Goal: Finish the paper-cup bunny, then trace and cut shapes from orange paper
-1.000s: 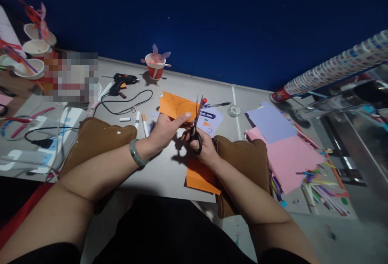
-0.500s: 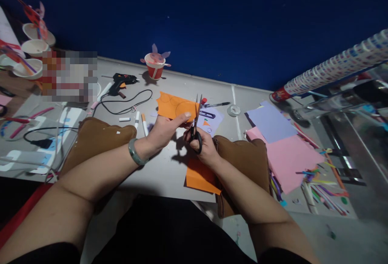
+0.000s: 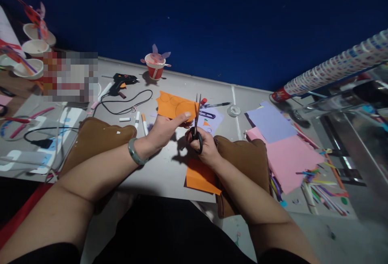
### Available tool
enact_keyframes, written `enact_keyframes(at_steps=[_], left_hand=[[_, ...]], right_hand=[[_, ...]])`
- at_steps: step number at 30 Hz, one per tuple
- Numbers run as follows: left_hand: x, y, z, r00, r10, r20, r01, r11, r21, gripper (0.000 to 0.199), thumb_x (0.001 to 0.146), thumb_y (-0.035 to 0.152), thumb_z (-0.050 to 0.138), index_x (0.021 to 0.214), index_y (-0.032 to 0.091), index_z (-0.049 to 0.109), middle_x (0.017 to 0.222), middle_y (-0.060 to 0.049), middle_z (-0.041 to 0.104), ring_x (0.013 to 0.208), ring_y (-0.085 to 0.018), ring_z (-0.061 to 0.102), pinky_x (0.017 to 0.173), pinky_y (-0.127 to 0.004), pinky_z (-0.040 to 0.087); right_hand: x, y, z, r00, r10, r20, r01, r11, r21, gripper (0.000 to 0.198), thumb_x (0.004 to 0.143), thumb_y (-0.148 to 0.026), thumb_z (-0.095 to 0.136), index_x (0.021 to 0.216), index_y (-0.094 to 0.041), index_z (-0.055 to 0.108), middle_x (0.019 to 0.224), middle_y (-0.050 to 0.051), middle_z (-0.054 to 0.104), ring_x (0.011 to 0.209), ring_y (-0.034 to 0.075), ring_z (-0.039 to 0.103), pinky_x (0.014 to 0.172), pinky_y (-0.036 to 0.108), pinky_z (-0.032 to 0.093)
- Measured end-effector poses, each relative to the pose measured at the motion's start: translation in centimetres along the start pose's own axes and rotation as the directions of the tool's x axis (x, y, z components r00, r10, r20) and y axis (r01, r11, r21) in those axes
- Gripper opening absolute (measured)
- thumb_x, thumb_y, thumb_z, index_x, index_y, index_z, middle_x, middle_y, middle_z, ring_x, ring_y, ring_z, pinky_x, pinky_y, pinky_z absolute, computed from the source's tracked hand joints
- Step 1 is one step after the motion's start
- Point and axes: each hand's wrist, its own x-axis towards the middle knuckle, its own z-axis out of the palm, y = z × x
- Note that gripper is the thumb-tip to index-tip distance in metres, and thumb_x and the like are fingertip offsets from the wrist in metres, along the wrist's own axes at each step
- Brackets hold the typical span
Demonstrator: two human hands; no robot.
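Note:
My left hand [image 3: 165, 128] pinches a piece of orange paper [image 3: 172, 104] between thumb and fingers, with circles drawn on it in outline. Its left edge is cut in curves. My right hand [image 3: 206, 145] is closed round the black handles of a pair of scissors [image 3: 196, 122]. The blades point up and away from me, slightly parted, at the right edge of the paper. Below my right hand, a second orange sheet [image 3: 201, 177] lies on the table, partly under my wrist. Behind the scissors are a purple sheet [image 3: 217, 123], a pen [image 3: 220, 104] and a purple-handled cutter [image 3: 207, 114].
A black glue gun [image 3: 123, 82] with a looping cord lies at the back left, near a red paper cup [image 3: 155, 72]. Brown cushions [image 3: 97, 143] lie under both forearms. Tape [image 3: 233, 111], pink sheets [image 3: 294, 159] and a long stack of cups [image 3: 336, 64] are on the right.
The scissors and my right hand have shifted very slightly, with the blades still at the paper's right edge. My left hand and the orange paper look the same.

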Motion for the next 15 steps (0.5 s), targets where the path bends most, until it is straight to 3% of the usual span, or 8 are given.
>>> enact_keyframes(at_steps=[15], left_hand=[[0.08, -0.06, -0.16, 1.0, -0.016, -0.009, 0.016, 1.0, -0.014, 0.033, 0.071, 0.047, 0.087, 0.076, 0.019, 0.071, 0.076, -0.003, 0.074, 0.071, -0.016, 0.067, 0.075, -0.033, 0.06]], right_hand=[[0.03, -0.42, -0.01, 1.0, 0.015, 0.0, -0.015, 1.0, -0.004, 0.057, 0.076, -0.075, 0.077, 0.071, -0.022, 0.056, 0.067, -0.002, 0.056, 0.064, 0.014, 0.049, 0.064, 0.03, 0.04]])
